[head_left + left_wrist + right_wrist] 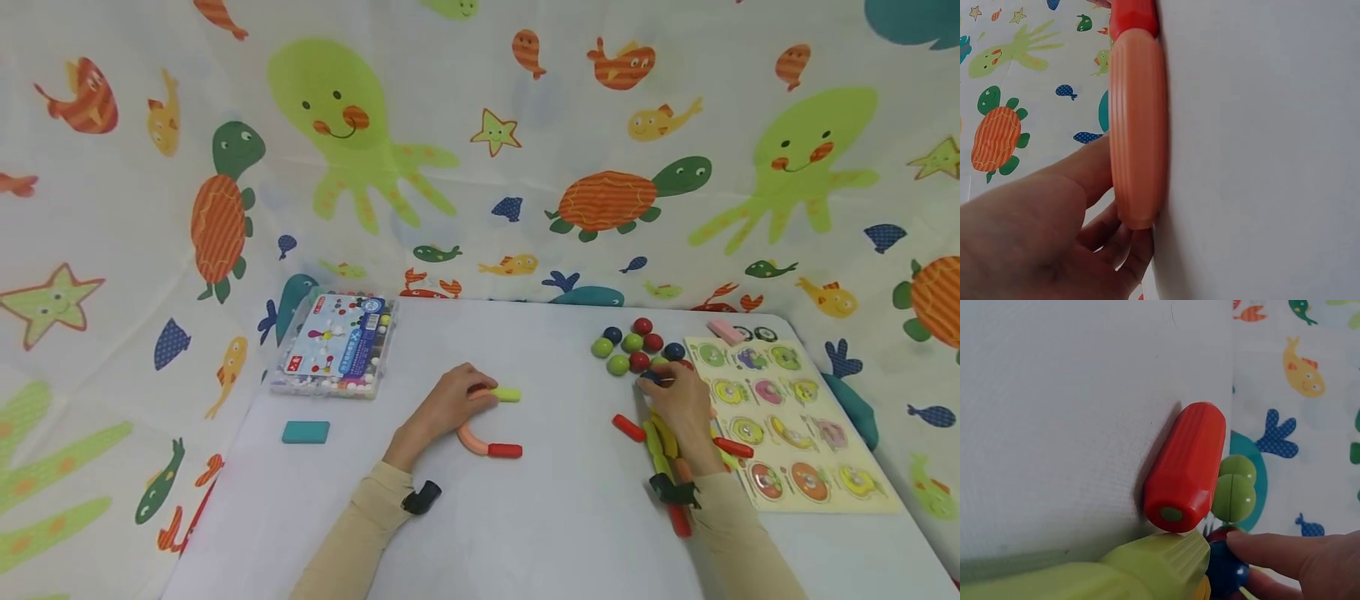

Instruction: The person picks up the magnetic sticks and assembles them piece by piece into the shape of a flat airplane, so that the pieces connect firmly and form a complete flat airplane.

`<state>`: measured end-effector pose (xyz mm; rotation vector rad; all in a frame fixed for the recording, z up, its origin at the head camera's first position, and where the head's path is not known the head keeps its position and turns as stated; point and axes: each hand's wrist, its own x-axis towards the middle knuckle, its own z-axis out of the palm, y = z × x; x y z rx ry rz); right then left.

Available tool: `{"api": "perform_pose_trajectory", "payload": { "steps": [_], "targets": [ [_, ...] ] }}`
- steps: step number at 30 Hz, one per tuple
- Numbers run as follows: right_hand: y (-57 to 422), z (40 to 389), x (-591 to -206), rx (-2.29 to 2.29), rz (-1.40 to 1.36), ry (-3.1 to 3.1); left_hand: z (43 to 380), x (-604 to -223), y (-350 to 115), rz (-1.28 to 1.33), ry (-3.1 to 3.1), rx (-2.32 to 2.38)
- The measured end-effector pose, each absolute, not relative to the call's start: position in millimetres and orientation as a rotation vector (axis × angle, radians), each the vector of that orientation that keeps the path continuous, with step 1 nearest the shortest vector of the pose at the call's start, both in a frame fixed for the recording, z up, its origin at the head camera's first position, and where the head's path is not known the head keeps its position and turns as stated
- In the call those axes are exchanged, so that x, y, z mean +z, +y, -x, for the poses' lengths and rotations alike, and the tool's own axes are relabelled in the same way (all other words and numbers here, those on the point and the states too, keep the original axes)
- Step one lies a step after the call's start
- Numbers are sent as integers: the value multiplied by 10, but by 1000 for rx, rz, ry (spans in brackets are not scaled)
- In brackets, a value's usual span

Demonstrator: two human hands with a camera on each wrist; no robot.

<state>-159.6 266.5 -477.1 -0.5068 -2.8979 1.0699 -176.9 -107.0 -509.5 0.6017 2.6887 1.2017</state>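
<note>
Head view: The left hand point(447, 407) grips the curved orange piece point(470, 440) on the tabletop point(558, 508); a red end piece point(505, 451) and a yellow-green end piece point(508, 395) adjoin it. The right hand point(684, 412) pinches a dark blue ball point(649, 378) beside the ball cluster point(632, 342).

Left wrist view: The hand is closed about the orange piece's lower end.

Right wrist view: Finger contact on the ball is visible. Step in hand, by judgement: ball pickup while steadying the curve. Next move calls for lifting the ball clear of its neighbours.

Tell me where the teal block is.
In the head view, the teal block lies left on the white table, just in front of the plastic case, with the left hand to its right.
</note>
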Motion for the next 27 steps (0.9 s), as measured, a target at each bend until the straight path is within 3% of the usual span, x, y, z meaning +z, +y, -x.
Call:
{"api": "perform_pose_trajectory", "payload": {
  "steps": [8, 20, 27],
  "targets": [
    [2620, 1524, -4669, 1121, 494, -2853, 1744, -5082, -1062, -623, 2717, 1173],
    [2187, 1540, -4652, 1291, -133, -2595, 1747, -5076, -1062, -601, 2709, 1209],
    [1833, 1569, -4838, 1433, -295, -2619, 1746, -5092, -1068, -632, 2709, 1206]
  ]
}}
